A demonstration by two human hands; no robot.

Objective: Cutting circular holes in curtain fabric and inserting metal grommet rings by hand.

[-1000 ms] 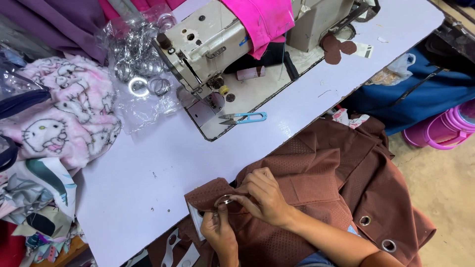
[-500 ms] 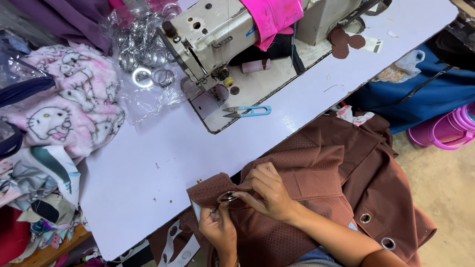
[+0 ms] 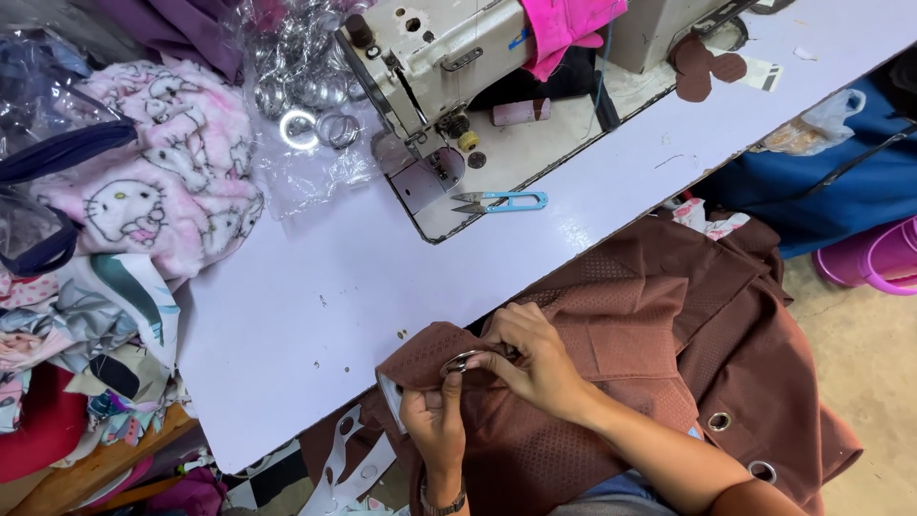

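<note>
A brown textured curtain fabric (image 3: 659,334) with metal eyelets lies over my lap and the near edge of the table. My left hand (image 3: 432,411) pinches the fabric's corner from below, thumb against a silver metal ring (image 3: 460,361). My right hand (image 3: 537,355) comes from the right and presses its fingers on the same ring and fabric fold. Two fitted eyelets (image 3: 718,421) show in the fabric at lower right.
A cream sewing machine (image 3: 430,67) stands at the table's (image 3: 287,325) far side, with blue thread snips (image 3: 501,202) on its plate. A clear bag of silver rings (image 3: 306,105) lies left of it. Pink cartoon-print fabric (image 3: 162,182) is piled at left. A pink bucket (image 3: 879,258) stands at right.
The view has shifted slightly. Both hands stay on the ring at the fabric corner, with only small finger movements.
</note>
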